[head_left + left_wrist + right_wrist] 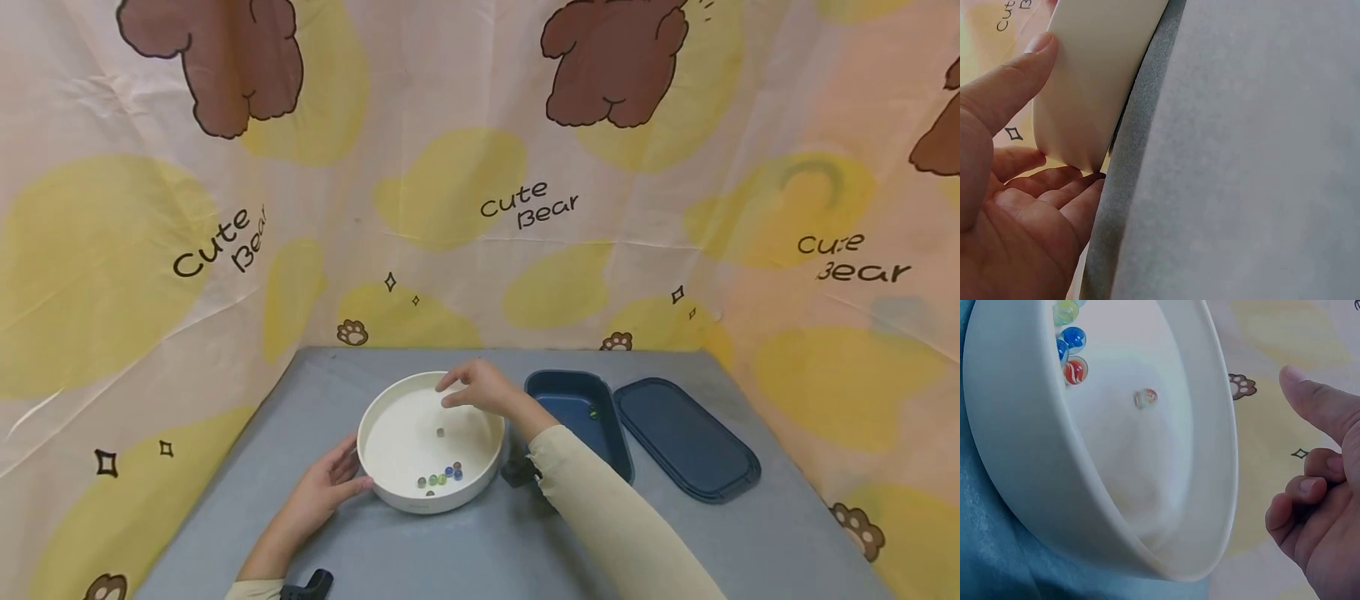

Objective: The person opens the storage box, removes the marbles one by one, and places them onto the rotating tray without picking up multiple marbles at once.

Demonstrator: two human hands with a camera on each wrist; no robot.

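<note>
A round white bowl (397, 425) stands on the grey table. Several glass marbles (442, 478) gather near its front wall, blue, green and red among them. Another marble (1145, 399) is farther inside, slightly blurred in the right wrist view. My left hand (324, 483) rests against the bowl's outer left side, its thumb (1040, 53) lying on the wall and its fingers touching lower down. Over the far right part of the bowl is my right hand (480, 388). Its thumb and forefinger are apart, with nothing between them; the other fingers bend loosely.
To the bowl's right stands a dark blue rectangular container (573, 387), partly hidden by my right forearm, with a yellow-green marble (593, 412) inside. Its matching blue lid (686, 437) lies farther right. A printed cloth (525, 275) hangs behind the table.
</note>
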